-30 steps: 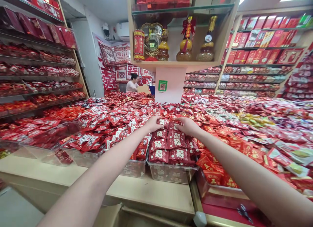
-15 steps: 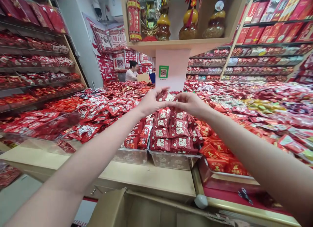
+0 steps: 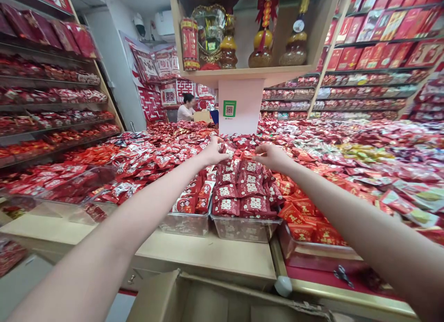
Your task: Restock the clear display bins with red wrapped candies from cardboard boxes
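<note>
Dark red packets with white double-happiness characters stand in stacked rows in a clear plastic bin. Above the back left of these rows, my left hand holds one such packet between thumb and fingers. My right hand hovers over the back right of the same bin, fingers apart, with nothing visible in it. To the left, another clear bin carries red packets with cartoon figures.
An open cardboard box is at the bottom, below the counter edge. Scissors lie at the lower right. A display cabinet overhangs the packets; a person sits far behind.
My hands have moved apart and lower. The packet that was between both hands is now in my left hand, and my right hand has let go. The view has tilted slightly up.
</note>
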{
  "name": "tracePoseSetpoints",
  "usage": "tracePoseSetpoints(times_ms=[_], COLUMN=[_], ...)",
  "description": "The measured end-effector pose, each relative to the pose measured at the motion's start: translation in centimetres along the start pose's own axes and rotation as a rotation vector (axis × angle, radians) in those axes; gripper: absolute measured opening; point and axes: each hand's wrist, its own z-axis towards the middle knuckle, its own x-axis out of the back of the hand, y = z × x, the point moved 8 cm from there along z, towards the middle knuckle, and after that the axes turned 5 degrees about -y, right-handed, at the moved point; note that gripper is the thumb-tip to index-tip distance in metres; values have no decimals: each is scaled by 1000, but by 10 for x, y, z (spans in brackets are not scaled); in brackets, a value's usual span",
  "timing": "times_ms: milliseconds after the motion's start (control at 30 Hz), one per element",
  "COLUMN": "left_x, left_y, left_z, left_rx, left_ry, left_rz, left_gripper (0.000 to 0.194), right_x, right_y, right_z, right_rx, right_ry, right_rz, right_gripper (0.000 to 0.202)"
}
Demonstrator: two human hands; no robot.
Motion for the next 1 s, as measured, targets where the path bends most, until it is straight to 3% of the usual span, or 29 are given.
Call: tracePoseSetpoints(times_ms=[200,467,700,1000], left_x=[-2,-20,-29,-36], left_y=[-35,-47,-43,-35], left_z=[29,37,43,31], left_rx=[15,-15,-114,-195], left_ry=[-149,-271,-163,-7], left_rz=[95,115,183,287], left_gripper=[36,34,29,27], right_x=[-29,-30,-33,-30], right_y=[29,39,48,48], right_z=[14,23,28,25], right_rx=[-73,-58,-36,-38], right_ry=[-168,-185,-188,-172], right_rz=[-147,-149,-143,-182], right_gripper=[27,17,18,22])
